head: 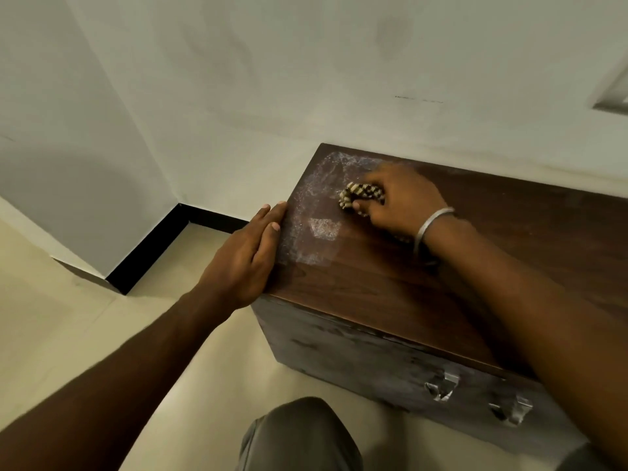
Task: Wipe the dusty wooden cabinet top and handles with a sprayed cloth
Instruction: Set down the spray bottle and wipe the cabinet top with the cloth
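Seen from 1 head-worn wide-angle camera, facing forward and down, close over the left end of the cabinet top (373,283).

Bare forearms (136,362), plain silvery bangle (431,229), likely metal, on right wrist, grey trousers (299,436) at knee

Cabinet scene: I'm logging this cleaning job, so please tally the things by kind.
hands: 2 (left hand, right hand)
cloth: 1
cabinet: 1
handles: 2
bangle: 1
Total: 7
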